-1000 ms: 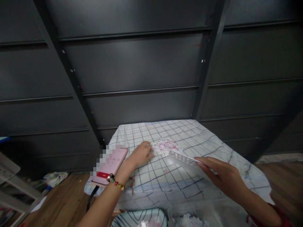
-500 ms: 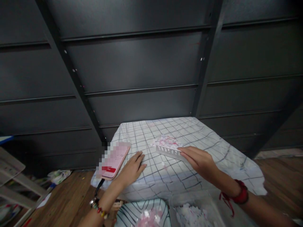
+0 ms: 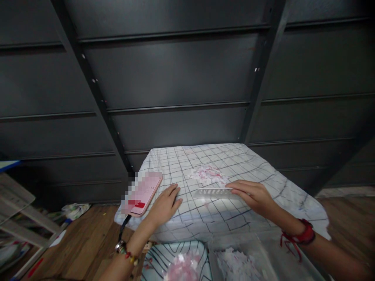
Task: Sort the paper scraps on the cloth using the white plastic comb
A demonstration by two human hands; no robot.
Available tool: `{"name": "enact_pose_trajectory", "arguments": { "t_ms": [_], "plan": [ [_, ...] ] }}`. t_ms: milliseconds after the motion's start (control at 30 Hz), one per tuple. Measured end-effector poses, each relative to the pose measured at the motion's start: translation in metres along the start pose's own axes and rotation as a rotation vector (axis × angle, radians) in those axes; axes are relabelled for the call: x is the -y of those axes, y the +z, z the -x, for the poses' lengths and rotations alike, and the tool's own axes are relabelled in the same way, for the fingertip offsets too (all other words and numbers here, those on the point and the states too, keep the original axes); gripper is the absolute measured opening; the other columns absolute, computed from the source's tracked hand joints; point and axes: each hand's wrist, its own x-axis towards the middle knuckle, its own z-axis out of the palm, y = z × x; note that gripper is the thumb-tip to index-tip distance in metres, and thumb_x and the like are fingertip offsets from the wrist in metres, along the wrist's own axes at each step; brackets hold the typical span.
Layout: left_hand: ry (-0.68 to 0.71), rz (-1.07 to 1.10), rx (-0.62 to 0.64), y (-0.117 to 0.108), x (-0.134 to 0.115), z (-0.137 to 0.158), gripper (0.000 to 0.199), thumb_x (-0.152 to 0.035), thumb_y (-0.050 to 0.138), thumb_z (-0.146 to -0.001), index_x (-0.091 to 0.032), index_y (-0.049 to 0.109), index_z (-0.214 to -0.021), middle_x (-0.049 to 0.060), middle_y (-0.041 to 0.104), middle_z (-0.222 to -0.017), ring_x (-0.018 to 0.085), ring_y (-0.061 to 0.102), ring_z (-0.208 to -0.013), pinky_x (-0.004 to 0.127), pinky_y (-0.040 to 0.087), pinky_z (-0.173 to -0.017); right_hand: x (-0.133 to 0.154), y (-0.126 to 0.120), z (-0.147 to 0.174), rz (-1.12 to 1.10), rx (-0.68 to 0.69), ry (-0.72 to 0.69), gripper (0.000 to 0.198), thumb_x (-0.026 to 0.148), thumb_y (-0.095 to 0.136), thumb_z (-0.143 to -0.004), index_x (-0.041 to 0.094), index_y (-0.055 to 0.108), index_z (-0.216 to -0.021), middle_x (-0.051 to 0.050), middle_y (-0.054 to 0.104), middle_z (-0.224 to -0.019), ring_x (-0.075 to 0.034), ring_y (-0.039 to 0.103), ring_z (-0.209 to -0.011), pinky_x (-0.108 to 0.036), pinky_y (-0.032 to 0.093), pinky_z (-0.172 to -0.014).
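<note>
My right hand [image 3: 254, 197] grips one end of a small white slotted plastic tray [image 3: 213, 192], fingers on top and thumb in front. The tray is tilted with its slotted side toward me, over the checked cloth. Just beyond it lies a loose heap of white and pink paper bits [image 3: 208, 174]. My left hand [image 3: 166, 201] rests flat on the cloth with its fingers stretched out and holds nothing. Beside that hand, on its left, lies a pink phone [image 3: 145, 194], partly blurred out.
White checked cloth [image 3: 175, 156] covers the low table. At its near edge stand a striped tray [image 3: 150, 253] with pink clear packets [image 3: 184, 267] and a clear bin [image 3: 271, 257] with white paper bits [image 3: 237, 263]. A dark panelled wall [image 3: 175, 74] rises behind.
My right hand has drawn the slotted tray toward me and a little right, off the heap's near edge. The heap now lies flatter and more spread. My left hand stays on the cloth.
</note>
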Motion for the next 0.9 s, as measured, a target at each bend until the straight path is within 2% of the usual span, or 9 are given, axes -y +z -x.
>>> {"name": "enact_pose_trajectory", "arguments": {
  "t_ms": [233, 333, 467, 633, 767, 900],
  "plan": [
    [0.000, 0.023, -0.043, 0.000, -0.001, 0.000, 0.040, -0.033, 0.040, -0.093, -0.011, 0.051, -0.125, 0.014, 0.045, -0.138, 0.025, 0.041, -0.128, 0.040, 0.034, -0.107, 0.005, -0.003, 0.004, 0.184, -0.084, 0.072, 0.029, 0.025, 0.039, -0.092, 0.019, 0.068, -0.088, -0.005, 0.073, -0.080, -0.015, 0.068, -0.073, -0.024, 0.055, -0.066],
    [-0.005, 0.046, -0.086, 0.002, 0.000, 0.000, 0.038, -0.031, 0.038, -0.093, -0.012, 0.052, -0.123, 0.013, 0.048, -0.136, 0.024, 0.044, -0.126, 0.040, 0.035, -0.106, 0.018, -0.002, 0.007, 0.225, -0.054, 0.100, 0.031, 0.025, 0.037, -0.093, 0.018, 0.067, -0.087, -0.005, 0.072, -0.078, -0.015, 0.068, -0.069, -0.024, 0.055, -0.064],
    [-0.008, 0.074, -0.111, 0.006, 0.003, -0.001, 0.037, -0.026, 0.036, -0.093, -0.010, 0.053, -0.122, 0.015, 0.050, -0.134, 0.024, 0.045, -0.125, 0.041, 0.034, -0.107, 0.040, 0.001, 0.007, 0.144, 0.007, 0.148, 0.029, 0.023, 0.038, -0.092, 0.019, 0.066, -0.085, -0.004, 0.071, -0.075, -0.014, 0.067, -0.066, -0.022, 0.053, -0.057],
    [0.000, 0.129, -0.115, 0.006, 0.005, -0.001, 0.039, -0.014, 0.033, -0.089, -0.009, 0.052, -0.123, 0.015, 0.051, -0.133, 0.022, 0.045, -0.125, 0.039, 0.034, -0.108, 0.070, 0.004, 0.003, 0.023, -0.073, 0.028, 0.023, 0.018, 0.041, -0.091, 0.018, 0.064, -0.090, -0.005, 0.072, -0.076, -0.014, 0.068, -0.067, -0.021, 0.055, -0.061],
    [-0.003, 0.141, -0.099, 0.005, 0.005, -0.001, 0.042, -0.008, 0.032, -0.086, -0.007, 0.051, -0.123, 0.015, 0.051, -0.133, 0.020, 0.043, -0.127, 0.037, 0.033, -0.108, 0.091, 0.002, 0.003, -0.049, -0.061, -0.025, 0.021, 0.015, 0.044, -0.089, 0.018, 0.063, -0.095, -0.005, 0.072, -0.077, -0.013, 0.068, -0.067, -0.021, 0.056, -0.060],
    [-0.011, 0.131, -0.093, 0.007, 0.006, -0.001, 0.042, -0.007, 0.033, -0.085, -0.007, 0.052, -0.123, 0.014, 0.051, -0.133, 0.020, 0.043, -0.127, 0.037, 0.033, -0.109, 0.090, -0.005, 0.001, -0.041, -0.057, -0.030, 0.023, 0.016, 0.043, -0.090, 0.019, 0.065, -0.095, -0.004, 0.072, -0.075, -0.012, 0.068, -0.066, -0.019, 0.056, -0.059]
  ]
}}
